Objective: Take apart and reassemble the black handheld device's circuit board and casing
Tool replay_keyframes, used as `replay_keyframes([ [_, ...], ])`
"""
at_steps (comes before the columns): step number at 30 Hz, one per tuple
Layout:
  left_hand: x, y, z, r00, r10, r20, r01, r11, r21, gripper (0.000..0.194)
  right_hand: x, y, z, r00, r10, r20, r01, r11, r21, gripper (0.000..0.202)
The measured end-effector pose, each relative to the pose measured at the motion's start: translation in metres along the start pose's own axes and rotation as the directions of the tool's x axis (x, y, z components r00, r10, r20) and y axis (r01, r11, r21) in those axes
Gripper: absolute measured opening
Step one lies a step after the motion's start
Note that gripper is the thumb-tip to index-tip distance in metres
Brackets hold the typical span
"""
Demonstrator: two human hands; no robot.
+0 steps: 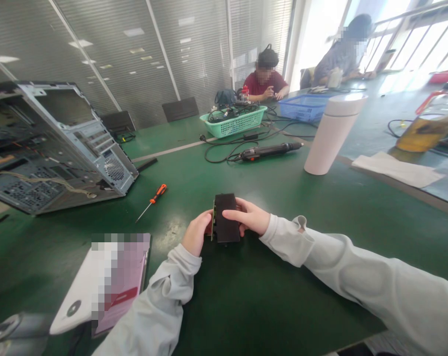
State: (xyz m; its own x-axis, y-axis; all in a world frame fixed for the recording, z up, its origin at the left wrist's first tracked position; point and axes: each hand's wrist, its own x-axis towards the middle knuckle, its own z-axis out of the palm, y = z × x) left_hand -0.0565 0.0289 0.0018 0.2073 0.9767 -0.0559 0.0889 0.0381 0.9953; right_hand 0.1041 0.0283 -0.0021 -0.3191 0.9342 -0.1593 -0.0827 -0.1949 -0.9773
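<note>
Between my two hands is a black box-shaped part with a green circuit board along its left side (227, 230); its exact kind I cannot make out. My left hand (196, 232) grips the circuit-board side, its fingertips partly hidden behind the part. From the right, my right hand (251, 217) holds the black casing, thumb across the front face and fingers behind. To the left on the green table (290, 282) lies a screwdriver (158, 194) with an orange and black handle. Beyond the hands rests a black corded electric screwdriver (268, 151).
An open computer case (114, 168) stands at left. Behind are a green basket (234, 128) of cables and a blue basket (301, 108). A pale pink tumbler (325, 138) stands right, near a white cloth (397, 168). Two people sit at the far side.
</note>
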Motion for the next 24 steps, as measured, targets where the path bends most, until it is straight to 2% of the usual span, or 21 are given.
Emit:
replay_keyframes([
  [2,-0.003,0.005,0.002,0.997,0.069,-0.023,-0.066,0.992,0.107,0.03,0.001,0.001,0.0,1.0,0.001,0.006,-0.001,1.0,-0.022,0.045],
  [5,-0.004,0.007,0.003,0.996,0.088,-0.021,-0.083,0.983,0.161,0.03,0.001,0.003,0.0,0.999,0.011,-0.034,-0.012,0.999,-0.037,0.044],
  [10,0.001,-0.003,-0.001,0.991,0.106,-0.086,-0.091,0.982,0.164,0.033,0.001,0.0,0.002,0.993,0.058,-0.098,-0.049,0.994,0.099,0.025],
  [12,0.002,-0.005,-0.002,0.993,0.095,-0.076,-0.082,0.984,0.158,0.034,0.0,-0.002,0.003,0.99,0.073,-0.118,-0.059,0.991,0.121,0.02],
  [18,-0.001,-0.004,0.0,0.994,0.1,-0.032,-0.093,0.977,0.191,0.035,-0.006,-0.01,0.007,0.969,0.031,-0.247,-0.018,0.998,0.056,0.019],
  [24,0.002,-0.007,-0.003,0.987,0.127,-0.102,-0.111,0.982,0.154,0.031,-0.003,-0.012,0.002,0.946,0.063,-0.319,-0.035,0.995,0.092,0.017],
])
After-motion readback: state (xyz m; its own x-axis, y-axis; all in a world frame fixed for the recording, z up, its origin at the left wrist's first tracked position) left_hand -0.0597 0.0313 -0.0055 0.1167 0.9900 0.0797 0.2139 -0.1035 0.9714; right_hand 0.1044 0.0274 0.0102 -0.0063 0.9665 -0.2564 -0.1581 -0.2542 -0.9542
